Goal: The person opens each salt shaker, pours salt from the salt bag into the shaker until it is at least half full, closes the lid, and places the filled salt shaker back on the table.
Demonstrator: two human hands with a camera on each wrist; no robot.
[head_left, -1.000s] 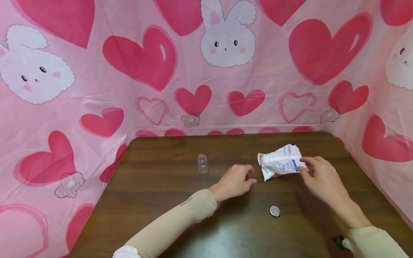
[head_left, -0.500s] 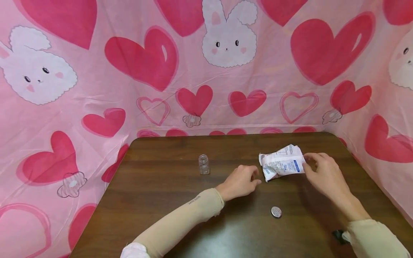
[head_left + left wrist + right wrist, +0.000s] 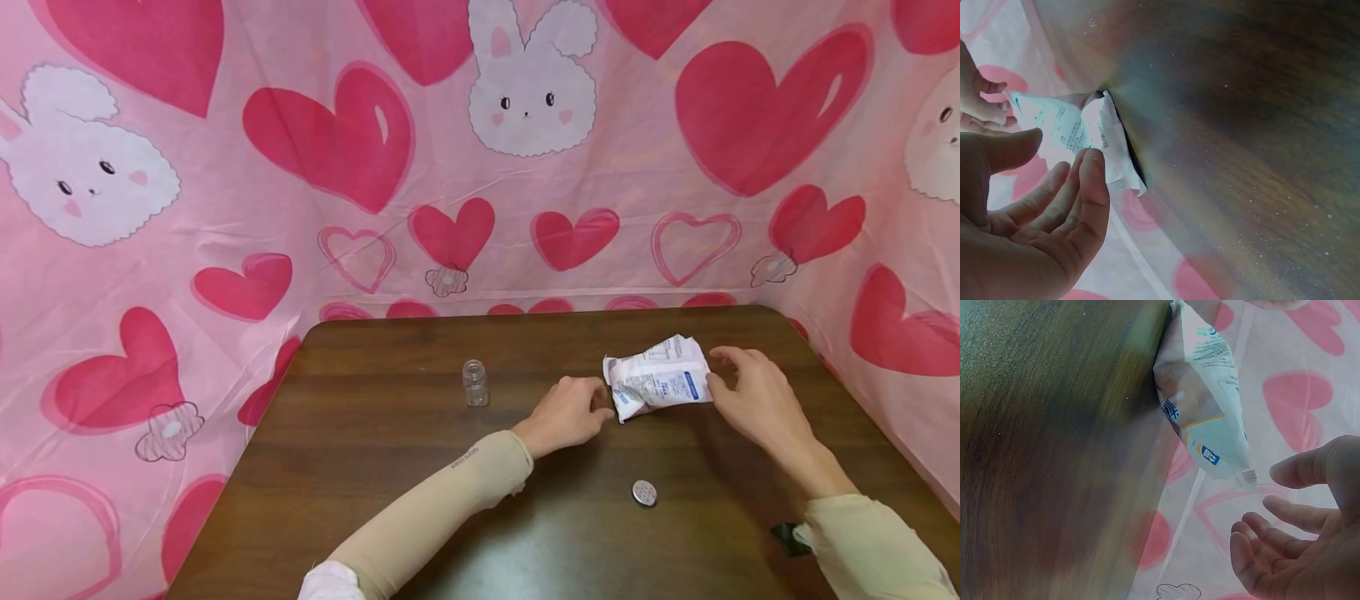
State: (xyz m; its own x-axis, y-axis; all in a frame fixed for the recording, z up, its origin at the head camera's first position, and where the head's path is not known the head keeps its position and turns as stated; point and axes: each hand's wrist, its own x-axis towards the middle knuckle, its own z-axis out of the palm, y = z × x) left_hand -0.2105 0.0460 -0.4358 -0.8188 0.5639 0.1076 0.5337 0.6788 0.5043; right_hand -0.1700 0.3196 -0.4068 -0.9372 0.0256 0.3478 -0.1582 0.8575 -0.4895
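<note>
A crumpled white plastic packet (image 3: pixel 660 379) with blue print lies on the right half of the brown table. My left hand (image 3: pixel 564 412) is beside its left end, fingers loosely bent; in the left wrist view nothing is between thumb and fingers, which overlap the packet (image 3: pixel 1060 122) there. At the other end is my right hand (image 3: pixel 759 404), its thumb close to the packet's corner. The right wrist view shows a gap between that thumb and the packet (image 3: pixel 1207 394), and the fingers curve loosely around nothing.
A small clear glass jar (image 3: pixel 475 385) stands without a lid left of the hands. Toward the front lies a round silver lid (image 3: pixel 644 493) with holes. A small black object (image 3: pixel 791 539) shows by the right sleeve. Pink heart-printed cloth (image 3: pixel 525 183) surrounds the table.
My left hand has moved right, up to the packet's left end. My right hand, earlier overlapping the packet's right end, has drawn slightly back from it. Packet, jar and lid stay put.
</note>
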